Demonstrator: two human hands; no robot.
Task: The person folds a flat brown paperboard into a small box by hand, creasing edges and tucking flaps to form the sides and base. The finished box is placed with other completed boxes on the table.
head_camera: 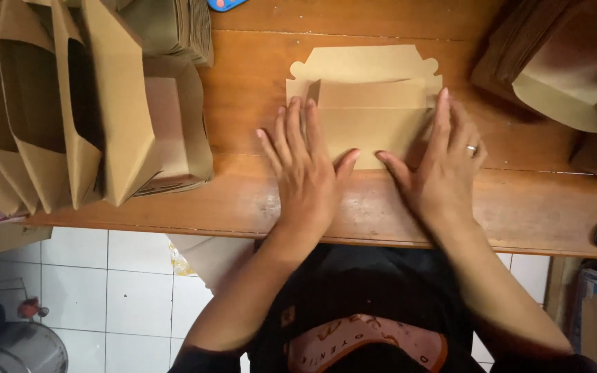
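Observation:
A flat brown cardboard box blank (371, 103) lies on the wooden table (381, 207), partly folded, with a scalloped flap at its far edge. My left hand (305, 169) presses flat on its left side, fingers spread and pointing away from me. My right hand (440, 166), wearing a ring, presses flat on its right side. Both thumbs point inward along the blank's near edge. Neither hand grips anything.
A row of folded brown boxes (70, 103) nested in one another stands at the left. A stack of flat brown blanks (561, 62) lies at the right. A white tiled floor (119, 297) shows below the table's near edge.

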